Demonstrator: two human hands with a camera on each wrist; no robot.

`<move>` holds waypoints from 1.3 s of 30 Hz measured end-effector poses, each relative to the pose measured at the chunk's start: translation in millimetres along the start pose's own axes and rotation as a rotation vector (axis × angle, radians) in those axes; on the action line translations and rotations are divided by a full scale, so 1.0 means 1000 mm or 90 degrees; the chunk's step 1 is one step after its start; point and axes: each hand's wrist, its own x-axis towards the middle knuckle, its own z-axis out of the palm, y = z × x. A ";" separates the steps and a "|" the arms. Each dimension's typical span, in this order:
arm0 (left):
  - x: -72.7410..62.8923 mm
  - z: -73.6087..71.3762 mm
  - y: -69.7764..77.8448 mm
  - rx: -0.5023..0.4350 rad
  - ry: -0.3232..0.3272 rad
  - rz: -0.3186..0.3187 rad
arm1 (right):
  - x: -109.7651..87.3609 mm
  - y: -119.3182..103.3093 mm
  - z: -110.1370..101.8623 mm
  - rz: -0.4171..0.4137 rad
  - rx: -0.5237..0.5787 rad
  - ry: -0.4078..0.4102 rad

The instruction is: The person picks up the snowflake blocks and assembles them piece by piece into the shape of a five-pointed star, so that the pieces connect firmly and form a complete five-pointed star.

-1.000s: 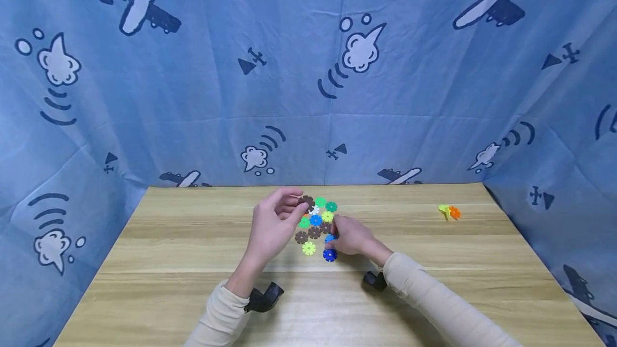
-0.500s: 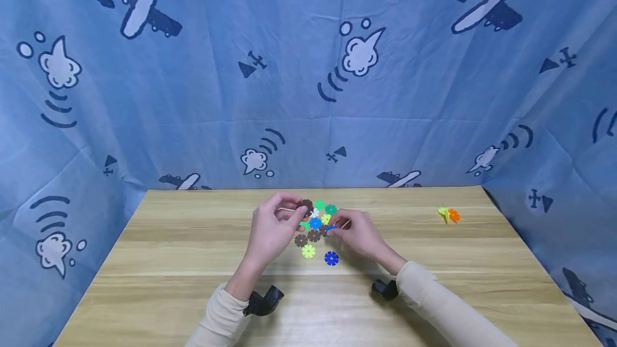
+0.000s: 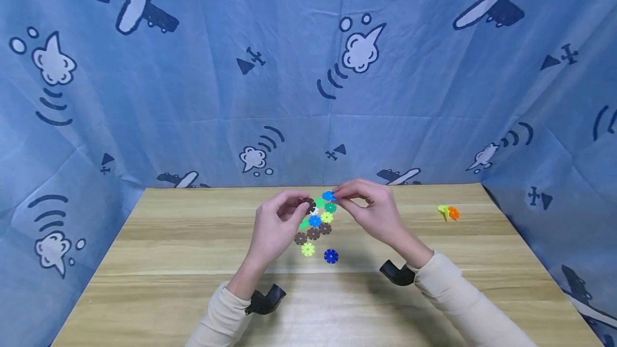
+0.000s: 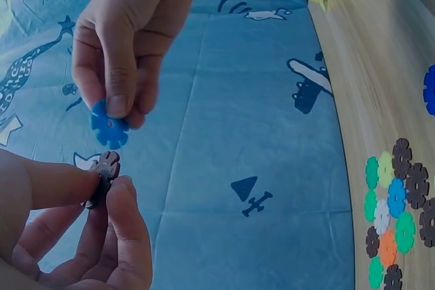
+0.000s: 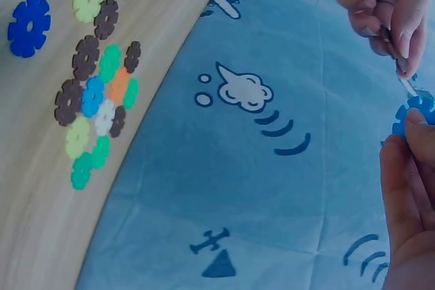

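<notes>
My left hand (image 3: 273, 225) pinches a dark brown snowflake disc (image 3: 310, 206) between thumb and fingers, held up over the table. In the left wrist view this brown disc (image 4: 105, 171) is seen nearly edge-on, with a pale patch on it. My right hand (image 3: 372, 212) pinches a blue snowflake disc (image 3: 328, 196) at its rim. The two held discs face each other at close range, the blue one (image 4: 109, 130) just above the brown one in the left wrist view. Below the hands lie several loose notched discs, among them a dark blue one (image 3: 331, 256) and a yellow one (image 3: 308, 249).
The loose discs sit in a cluster on the wooden table (image 3: 193, 250), brown, green, white, orange and blue (image 5: 92, 96) among them. Farther right lie a yellow piece (image 3: 443, 211) and an orange disc (image 3: 454, 213) close together. A blue printed cloth (image 3: 299, 79) hangs behind.
My right hand has picked the blue disc up from the table and lifted it up and away, beside the brown disc. My left hand has stayed nearly in place.
</notes>
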 end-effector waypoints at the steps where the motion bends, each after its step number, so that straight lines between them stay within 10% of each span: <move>1: 0.000 0.000 0.000 0.001 -0.001 0.004 | 0.000 -0.001 -0.001 -0.014 0.006 -0.003; 28: -0.006 0.008 -0.001 0.053 -0.043 0.021 | -0.008 -0.002 -0.001 -0.056 0.058 -0.096; 39: -0.011 0.023 -0.004 0.080 0.086 -0.015 | -0.021 -0.007 0.018 -0.097 -0.002 -0.040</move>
